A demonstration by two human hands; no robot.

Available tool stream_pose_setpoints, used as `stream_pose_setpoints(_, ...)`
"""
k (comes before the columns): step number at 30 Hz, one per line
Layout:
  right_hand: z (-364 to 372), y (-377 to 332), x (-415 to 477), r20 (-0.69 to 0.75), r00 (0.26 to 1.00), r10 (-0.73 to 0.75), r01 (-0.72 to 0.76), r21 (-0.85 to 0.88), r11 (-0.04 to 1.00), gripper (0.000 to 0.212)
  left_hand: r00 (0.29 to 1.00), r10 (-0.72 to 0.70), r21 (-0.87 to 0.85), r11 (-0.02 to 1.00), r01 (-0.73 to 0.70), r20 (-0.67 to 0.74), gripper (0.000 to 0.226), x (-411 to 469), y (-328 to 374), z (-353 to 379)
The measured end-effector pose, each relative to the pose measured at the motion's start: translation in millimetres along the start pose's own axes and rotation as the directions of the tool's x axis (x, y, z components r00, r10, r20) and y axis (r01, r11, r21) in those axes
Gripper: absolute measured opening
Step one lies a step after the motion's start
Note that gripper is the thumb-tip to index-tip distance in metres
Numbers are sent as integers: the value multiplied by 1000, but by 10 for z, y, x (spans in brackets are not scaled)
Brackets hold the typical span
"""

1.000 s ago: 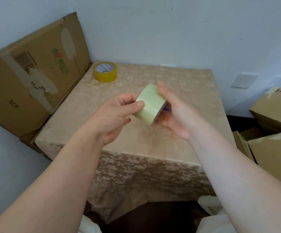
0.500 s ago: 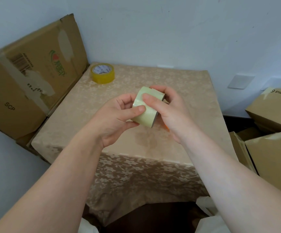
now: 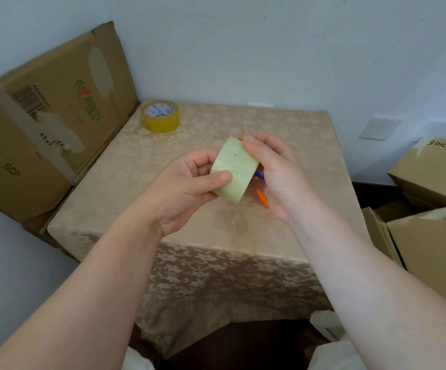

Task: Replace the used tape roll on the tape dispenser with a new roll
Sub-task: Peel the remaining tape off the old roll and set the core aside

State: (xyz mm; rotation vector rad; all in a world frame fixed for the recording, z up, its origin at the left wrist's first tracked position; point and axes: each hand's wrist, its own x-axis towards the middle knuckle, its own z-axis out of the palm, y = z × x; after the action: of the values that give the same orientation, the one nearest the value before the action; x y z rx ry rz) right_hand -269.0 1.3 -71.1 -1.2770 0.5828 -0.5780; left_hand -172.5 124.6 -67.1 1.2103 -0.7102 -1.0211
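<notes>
this is looking like a storeroom or packing corner of a home or small office. a small table [image 3: 291,145] under a beige floral cloth is sitting against a plain pale wall [image 3: 243,49] with blank switch plates [image 3: 379,128]. a flattened carton [image 3: 51,121] with torn tape is leaning at the left, sealed shipping boxes [image 3: 435,166] are piling up at the right, and a yellow tape roll [image 3: 160,116] is lying on the cloth.
</notes>
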Motion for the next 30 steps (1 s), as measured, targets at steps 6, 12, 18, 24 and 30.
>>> stream_pose_setpoints(6,-8,-10,14,-39,998,40,-38,33,999,11,1000,-6,-6,1000,6,-16,27,4,-7,31)
stream_pose_setpoints(12,-17,-25,11,-59,997,42,-40,43,998,16,1000,-7,-20,1000,7,-22,28,15,-7,57)
stream_pose_setpoints(18,-59,-44,18,-77,996,52,-47,58,997,21,1000,2,-27,1000,-3,-17,23,26,-19,46)
stream_pose_setpoints(24,-74,-47,26,-84,995,59,-54,54,997,21,1000,11,-41,999,-11,-3,21,39,-25,32)
stream_pose_setpoints(30,-72,-38,26,-92,993,68,-63,49,997,22,1000,19,-46,999,-20,-5,23,53,-40,28)
